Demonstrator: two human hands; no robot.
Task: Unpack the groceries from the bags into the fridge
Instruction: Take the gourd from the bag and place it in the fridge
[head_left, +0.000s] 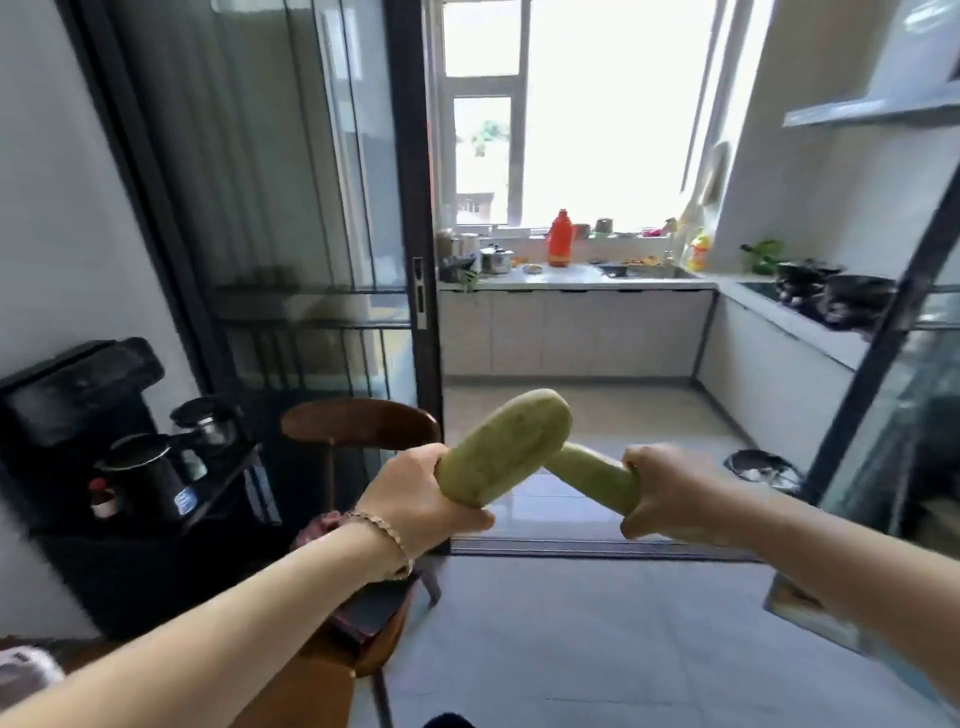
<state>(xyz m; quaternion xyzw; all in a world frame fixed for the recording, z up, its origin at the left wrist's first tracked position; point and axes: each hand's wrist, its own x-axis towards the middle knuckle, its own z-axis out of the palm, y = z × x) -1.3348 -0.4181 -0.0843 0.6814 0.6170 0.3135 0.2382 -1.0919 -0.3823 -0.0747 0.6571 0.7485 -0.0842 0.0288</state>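
My left hand (423, 501) grips the lower end of a thick pale-green gourd (506, 447) that points up and to the right. A thinner green gourd (597, 475) is held by my right hand (670, 496), angled up and left so its tip lies behind the thick one. Both are held out in front of me at chest height, above the tiled floor at the kitchen doorway. No fridge or grocery bag is in view.
A dark sliding glass door frame (415, 260) stands left of the doorway; another frame (883, 332) slants at right. A wooden chair (358, 426) and a black tea stand with kettles (145, 467) are at left. Kitchen counter (571, 283) and stove pans (831, 296) lie beyond.
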